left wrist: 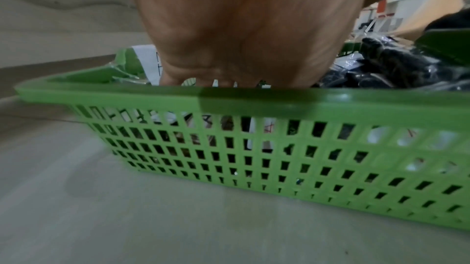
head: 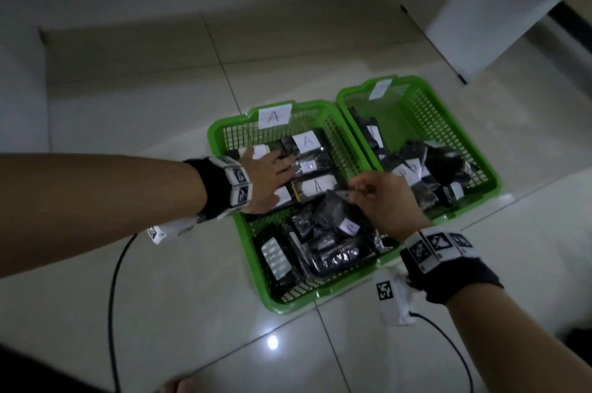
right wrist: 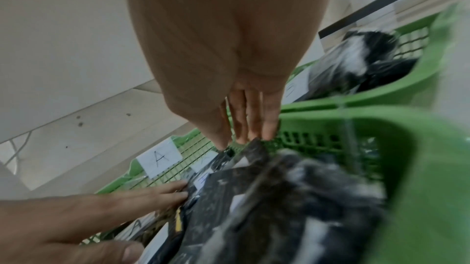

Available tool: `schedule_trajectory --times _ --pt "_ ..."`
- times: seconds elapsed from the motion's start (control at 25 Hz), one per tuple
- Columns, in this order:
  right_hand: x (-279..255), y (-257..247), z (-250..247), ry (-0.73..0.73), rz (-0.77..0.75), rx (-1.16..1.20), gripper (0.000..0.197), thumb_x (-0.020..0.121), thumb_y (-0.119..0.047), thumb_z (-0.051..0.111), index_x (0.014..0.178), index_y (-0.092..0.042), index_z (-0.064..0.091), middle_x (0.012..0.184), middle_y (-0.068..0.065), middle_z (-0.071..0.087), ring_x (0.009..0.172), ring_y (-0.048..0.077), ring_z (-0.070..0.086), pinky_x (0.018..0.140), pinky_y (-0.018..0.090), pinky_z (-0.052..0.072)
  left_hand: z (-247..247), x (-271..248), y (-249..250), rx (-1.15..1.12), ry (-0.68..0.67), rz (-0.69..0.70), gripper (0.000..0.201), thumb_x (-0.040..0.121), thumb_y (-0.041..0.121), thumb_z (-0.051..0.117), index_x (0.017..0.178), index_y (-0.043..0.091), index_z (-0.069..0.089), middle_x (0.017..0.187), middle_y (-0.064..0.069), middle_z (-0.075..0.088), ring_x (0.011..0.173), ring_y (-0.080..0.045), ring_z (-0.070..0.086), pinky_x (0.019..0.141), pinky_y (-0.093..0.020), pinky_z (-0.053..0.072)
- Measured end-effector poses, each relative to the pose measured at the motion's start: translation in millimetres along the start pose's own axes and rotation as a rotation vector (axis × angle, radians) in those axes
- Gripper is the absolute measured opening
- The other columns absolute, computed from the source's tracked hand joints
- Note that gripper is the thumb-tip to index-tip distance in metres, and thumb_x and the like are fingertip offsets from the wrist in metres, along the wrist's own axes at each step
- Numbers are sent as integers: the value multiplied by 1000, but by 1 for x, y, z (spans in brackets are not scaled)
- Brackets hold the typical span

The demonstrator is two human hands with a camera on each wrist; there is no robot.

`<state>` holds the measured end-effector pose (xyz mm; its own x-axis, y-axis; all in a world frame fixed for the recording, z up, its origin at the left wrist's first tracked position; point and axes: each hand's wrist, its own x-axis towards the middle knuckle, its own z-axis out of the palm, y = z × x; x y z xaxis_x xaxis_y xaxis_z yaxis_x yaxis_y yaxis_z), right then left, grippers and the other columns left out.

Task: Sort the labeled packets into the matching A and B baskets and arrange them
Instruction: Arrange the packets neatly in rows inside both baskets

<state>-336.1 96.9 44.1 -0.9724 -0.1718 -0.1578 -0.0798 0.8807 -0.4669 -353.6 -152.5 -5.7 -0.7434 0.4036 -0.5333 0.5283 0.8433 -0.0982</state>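
Two green baskets stand side by side on the tiled floor. The left basket (head: 224, 131) carries a paper "A" tag (head: 274, 116), and the right basket (head: 480, 173) has a tag I cannot read (head: 380, 89). Black packets with white "A" labels (head: 307, 142) lie in rows at the far end of the A basket. My left hand (head: 272, 173) rests flat on those rows with fingers straight. A loose pile of packets fills the near end. My right hand (head: 355, 190) pinches the top corner of a black packet (head: 333, 216) from that pile. In the right wrist view my fingertips (right wrist: 244, 135) meet that corner.
The right basket holds several black packets (head: 439, 165). A black cable (head: 113, 280) runs over the floor at the left and another (head: 448, 338) at the right. A white cabinet (head: 480, 24) stands behind the baskets, and a raised ledge (head: 128, 40) runs along the back.
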Motion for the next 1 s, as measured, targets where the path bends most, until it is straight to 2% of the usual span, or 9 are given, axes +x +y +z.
schedule_trajectory --times 0.12,0.2,0.28,0.44,0.56,0.72,0.8,0.88,1.0 --pt "-15 9 -7 50 -10 -6 20 86 -7 71 104 -15 77 101 4 76 93 20 71 91 35 58 -3 -1 5 33 86 9 72 101 51 27 158 19 -3 165 -7 -12 153 -27 -8 121 -56 4" --pt "-20 13 -4 28 10 14 24 88 -6 67 108 -15 75 104 6 75 98 20 70 88 30 55 -8 -3 9 16 161 54 69 102 45 32 158 17 5 166 -9 -6 153 -26 -5 122 -52 7" --pt "-24 11 0 -103 33 -44 27 91 -10 65 117 -17 71 112 7 72 103 21 67 82 21 46 -13 -1 15 -5 202 148 64 100 33 40 157 18 14 166 -6 2 153 -23 0 122 -48 12" --pt "-21 5 11 -245 -2 -72 33 91 -17 68 124 -16 65 125 6 62 112 24 60 88 25 43 -18 5 27 12 69 256 59 94 23 48 151 20 35 164 -2 16 151 -19 13 119 -45 22" --pt "-14 6 16 -295 -26 -121 40 83 -19 78 120 -20 66 121 1 59 111 21 59 91 29 46 -25 -1 30 24 -4 275 60 96 20 47 153 17 31 164 -3 15 150 -20 15 117 -47 27" --pt "-9 3 12 -300 11 -69 45 73 -8 85 114 -18 68 108 -3 60 99 13 59 70 15 42 -25 0 30 7 -48 273 62 99 27 46 156 21 23 166 -1 7 153 -20 4 121 -47 20" --pt "-9 2 7 -308 22 -2 49 74 -1 81 118 -20 67 110 -3 62 102 13 60 75 14 47 -25 2 29 33 -50 273 64 101 37 43 158 23 18 166 -3 4 153 -22 -2 122 -46 17" --pt "-10 4 0 -288 22 23 45 80 -2 75 119 -22 66 114 -3 65 107 14 61 86 24 53 -25 2 28 62 -31 276 62 102 40 38 157 20 20 166 -8 5 153 -24 -1 123 -45 16" --pt "-18 6 -15 -380 -5 -28 32 76 -17 83 103 -28 73 105 -10 67 100 10 63 78 19 49 -27 -3 26 -89 190 325 43 101 32 38 140 15 48 151 -11 41 142 -25 31 115 -41 32"
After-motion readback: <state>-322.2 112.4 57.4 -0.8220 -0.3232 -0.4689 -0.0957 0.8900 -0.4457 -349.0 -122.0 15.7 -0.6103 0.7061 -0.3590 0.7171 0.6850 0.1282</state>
